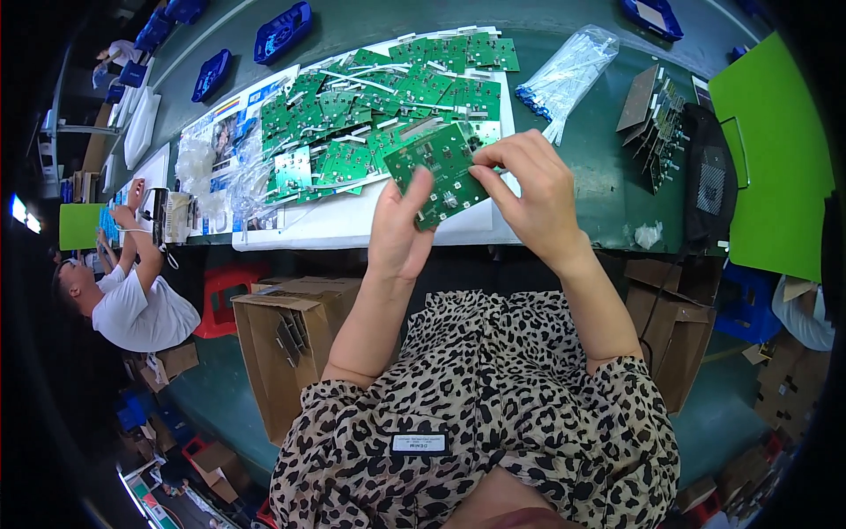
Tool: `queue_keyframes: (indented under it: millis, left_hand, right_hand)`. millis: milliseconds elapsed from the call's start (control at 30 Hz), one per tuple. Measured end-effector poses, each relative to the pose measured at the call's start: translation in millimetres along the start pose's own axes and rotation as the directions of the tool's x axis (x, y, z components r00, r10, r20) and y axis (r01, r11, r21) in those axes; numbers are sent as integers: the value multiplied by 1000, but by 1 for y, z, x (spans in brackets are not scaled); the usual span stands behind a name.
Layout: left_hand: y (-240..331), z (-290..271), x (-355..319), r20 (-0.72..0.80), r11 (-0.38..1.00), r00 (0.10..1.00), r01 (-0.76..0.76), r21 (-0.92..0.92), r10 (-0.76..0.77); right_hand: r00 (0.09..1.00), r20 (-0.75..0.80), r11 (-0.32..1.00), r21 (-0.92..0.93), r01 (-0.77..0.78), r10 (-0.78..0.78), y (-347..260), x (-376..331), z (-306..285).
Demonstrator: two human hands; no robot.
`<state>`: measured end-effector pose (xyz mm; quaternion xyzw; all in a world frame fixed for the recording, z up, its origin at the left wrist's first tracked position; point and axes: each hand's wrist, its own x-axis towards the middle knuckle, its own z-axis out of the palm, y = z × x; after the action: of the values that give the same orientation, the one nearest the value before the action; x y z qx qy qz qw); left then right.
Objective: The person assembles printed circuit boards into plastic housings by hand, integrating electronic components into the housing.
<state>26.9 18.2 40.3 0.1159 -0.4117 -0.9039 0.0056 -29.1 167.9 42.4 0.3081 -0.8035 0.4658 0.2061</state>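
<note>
A green circuit board [438,174] with small parts on its face is tilted in front of me above the table's near edge. My left hand [401,220] is closed on its left and lower side, thumb across the face. At the board's right edge, the thumb and forefinger of my right hand [535,189] are pinched together; whether a small part sits between them is hidden. Just beyond lies a wide heap of similar green circuit boards [352,110], with white strips among them. White sheeting [308,227] lies under the heap.
A clear bag of white cable ties or wires [573,70] lies right of the heap. Further right are upright boards [654,123], a black bag [710,176] and a green panel [775,150]. Cardboard boxes [264,361] stand below the table. A co-worker [145,304] sits at left.
</note>
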Motion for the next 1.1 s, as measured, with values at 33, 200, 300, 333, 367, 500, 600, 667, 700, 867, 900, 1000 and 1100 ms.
queue_keyframes:
  millis: [33,200,300,333,367,500,600,667,700,867,900,1000,1100]
  left_hand:
    - [-2,2,-2,-40,998,999,17,52,-15]
    - [-7,-12,4,-65,986,995,79,145,-70]
    - [-5,-8,5,-68,986,995,87,144,-78]
    - [-4,-9,5,-68,985,995,79,150,-70]
    - [-3,-10,5,-68,985,996,71,156,-61]
    - [5,-8,0,-63,986,997,57,154,-48]
    - [8,-11,2,-25,990,998,66,125,-64]
    - [10,-14,4,-20,992,995,99,74,-98]
    - [10,-14,5,-20,992,995,99,74,-98]
    - [11,-23,5,-6,988,989,147,-50,-147]
    - [13,-26,4,-8,988,989,145,-49,-145]
    - [16,-33,5,-17,988,989,144,-63,-145]
    - [14,-32,4,-31,986,987,158,-60,-160]
  right_hand:
    - [1000,14,1000,-11,-1,1,0,-3,1]
    - [997,81,996,-87,-9,16,4,-11,8]
    - [995,86,991,-127,-35,46,4,-13,8]
    - [997,63,989,-140,-43,52,4,-12,8]
    - [998,40,987,-152,-52,58,4,-11,8]
    - [993,-66,966,-233,-114,101,21,-1,-6]
    - [978,-46,973,-95,-209,205,22,3,-12]
    - [969,-34,968,-40,-248,246,23,2,-14]
    - [958,-20,958,15,-286,286,24,2,-15]
    - [882,-127,890,111,-441,453,42,-4,-27]
    - [836,-207,861,151,-486,508,54,-5,-34]
    - [775,-244,775,455,-440,583,81,-14,-64]
    - [787,-234,781,450,-433,571,73,-27,-74]
